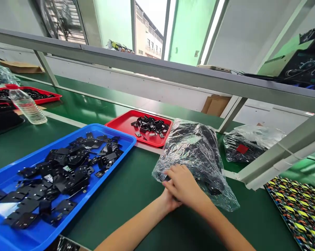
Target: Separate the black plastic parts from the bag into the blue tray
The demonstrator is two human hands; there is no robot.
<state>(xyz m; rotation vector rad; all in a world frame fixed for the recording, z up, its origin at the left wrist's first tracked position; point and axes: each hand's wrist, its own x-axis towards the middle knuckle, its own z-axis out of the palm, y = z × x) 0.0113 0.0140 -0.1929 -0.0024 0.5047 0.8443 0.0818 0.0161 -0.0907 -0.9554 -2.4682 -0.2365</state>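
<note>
A clear plastic bag full of black parts lies on the green table, its loose front edge towards me. My two hands overlap at its near left corner. My right hand is on top, its fingers curled over the front of the bag and its thumb pointing left. Beneath it, my left hand is turned inward with curled fingers, mostly covered. A small dark bit shows between the right thumb and fingers; I cannot make out what it is, nor whether either hand grips the film.
To the left is a blue tray of black bent plates. Behind stands a red tray with small black pieces. A water bottle is far left, another plastic bag right, beside a shelf post. Circuit boards lie front right.
</note>
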